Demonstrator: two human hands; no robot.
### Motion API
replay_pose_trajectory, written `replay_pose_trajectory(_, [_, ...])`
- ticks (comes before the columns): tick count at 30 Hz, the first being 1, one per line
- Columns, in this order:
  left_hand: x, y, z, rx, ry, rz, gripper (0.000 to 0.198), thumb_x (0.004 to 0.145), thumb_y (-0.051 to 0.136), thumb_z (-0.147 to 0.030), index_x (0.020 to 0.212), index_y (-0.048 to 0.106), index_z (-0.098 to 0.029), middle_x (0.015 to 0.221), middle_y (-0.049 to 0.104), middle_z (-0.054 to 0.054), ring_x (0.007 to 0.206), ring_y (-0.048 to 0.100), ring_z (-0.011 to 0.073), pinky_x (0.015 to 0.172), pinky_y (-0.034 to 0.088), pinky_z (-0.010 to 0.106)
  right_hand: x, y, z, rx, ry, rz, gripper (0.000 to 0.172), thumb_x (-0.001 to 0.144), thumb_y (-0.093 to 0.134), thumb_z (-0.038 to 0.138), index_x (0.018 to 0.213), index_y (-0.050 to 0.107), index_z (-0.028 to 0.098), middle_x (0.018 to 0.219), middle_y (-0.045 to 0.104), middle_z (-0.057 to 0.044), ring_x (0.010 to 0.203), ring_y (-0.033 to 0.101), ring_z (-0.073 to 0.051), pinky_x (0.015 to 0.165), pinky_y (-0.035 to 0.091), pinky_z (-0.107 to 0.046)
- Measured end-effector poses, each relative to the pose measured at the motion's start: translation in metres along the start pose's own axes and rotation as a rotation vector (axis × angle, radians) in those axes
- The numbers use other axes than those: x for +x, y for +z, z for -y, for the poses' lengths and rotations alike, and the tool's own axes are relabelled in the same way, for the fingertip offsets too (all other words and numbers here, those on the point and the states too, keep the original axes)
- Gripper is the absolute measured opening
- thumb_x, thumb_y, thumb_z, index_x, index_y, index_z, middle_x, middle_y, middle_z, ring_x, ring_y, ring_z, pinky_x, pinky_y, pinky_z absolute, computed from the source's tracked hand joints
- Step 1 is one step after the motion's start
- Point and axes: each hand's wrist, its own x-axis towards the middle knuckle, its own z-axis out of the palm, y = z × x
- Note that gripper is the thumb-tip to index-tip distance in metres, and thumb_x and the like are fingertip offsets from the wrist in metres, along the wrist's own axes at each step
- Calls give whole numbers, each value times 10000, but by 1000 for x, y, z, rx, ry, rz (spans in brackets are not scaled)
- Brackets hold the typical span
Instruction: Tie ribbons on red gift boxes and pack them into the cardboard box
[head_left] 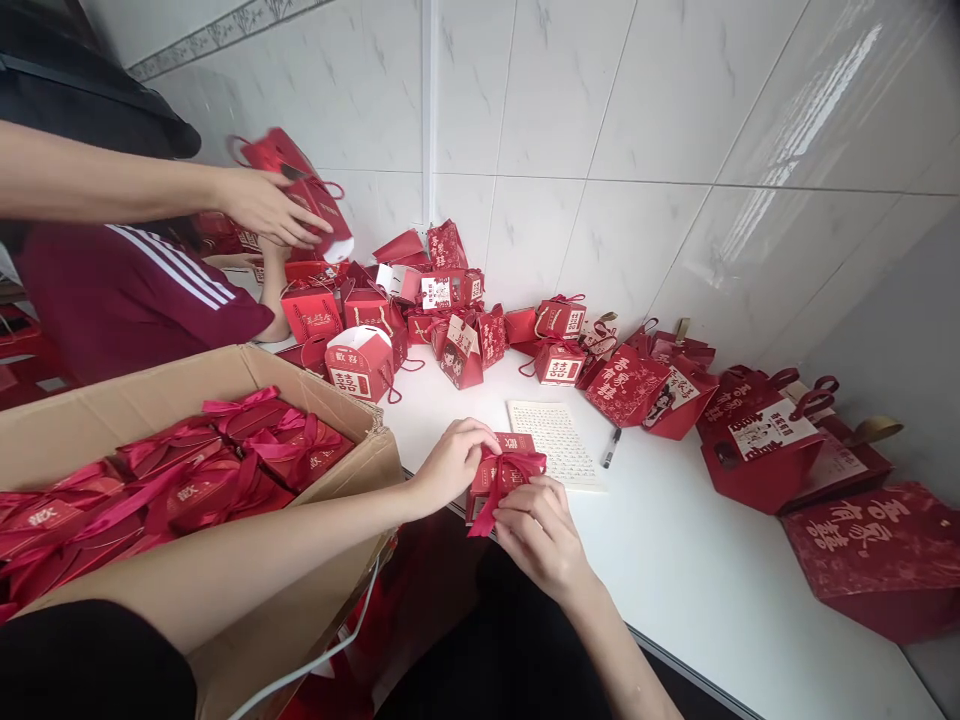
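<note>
A small red gift box [517,443] with gold characters sits at the near edge of the white table, a pink-red ribbon [516,470] tied in a bow across its top. My left hand [455,462] comes in from the left, fingers closed at the bow's upper left loop. From the right, my right hand [541,530] pinches the ribbon near its lower tail, at the box's front. The box's lower side is partly covered by my fingers. Just behind it lies a sheet of handwritten paper [559,430], with a black pen [612,448] to its right.
A cardboard carton [384,440] of ribboned red boxes [217,480] stands at left. Assorted red gift boxes [361,362] crowd the table's back, and larger ones [877,550] line the right. A co-worker's hand [274,207] holds a red box [322,205] at upper left; another person in maroon sits beyond.
</note>
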Motion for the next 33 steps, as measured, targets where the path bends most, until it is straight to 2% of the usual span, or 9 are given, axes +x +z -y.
replay_pose_trajectory(2, [3,-2,-2,-50,-23,18,286,812,357,-75,741,607,-193,909,579,28,947,526,165,919,389,330,-3,-1,2,-43,-2,21,144,819,562,50,895,564,173,786,607,-36,740,567,-155,796,436,-392])
replay_pose_trajectory(6, [5,1,-3,-52,-49,38,118,813,511,-244,795,616,-194,910,556,34,949,513,190,912,395,353,-9,-6,2,-47,4,32,162,826,574,97,960,551,184,828,594,-51,774,566,-173,765,466,-391])
replay_pose_trajectory(10, [4,2,-3,-38,-62,64,96,796,545,-253,825,621,-202,934,537,41,962,499,199,899,404,361,-14,-16,-9,-110,140,-59,314,823,612,222,1115,505,179,930,566,-104,864,569,-236,710,509,-406])
replay_pose_trajectory(13, [4,2,-3,-36,-69,61,100,788,554,-255,825,633,-206,940,538,41,957,504,200,888,410,356,-17,-20,-18,-144,193,5,250,863,545,178,1111,525,190,968,572,-109,893,583,-231,724,531,-385])
replay_pose_trajectory(17, [4,4,-5,-5,-79,50,96,779,552,-225,791,647,-212,914,536,37,951,507,201,883,410,350,-21,-19,-21,-119,163,-10,248,885,462,82,1078,549,210,926,598,-83,870,607,-193,727,545,-335])
replay_pose_trajectory(26, [4,5,-8,28,-93,43,86,769,561,-202,740,642,-208,898,542,34,934,512,203,878,411,357,-22,-23,-17,-227,75,29,186,883,477,73,1008,552,188,914,612,-89,911,616,-194,723,549,-297])
replay_pose_trajectory(33, [5,7,-3,46,-89,50,94,776,556,-238,753,644,-216,914,534,34,957,499,215,900,393,385,-32,-24,-18,-204,100,35,187,870,458,59,967,542,195,888,597,-75,985,605,-213,693,552,-275])
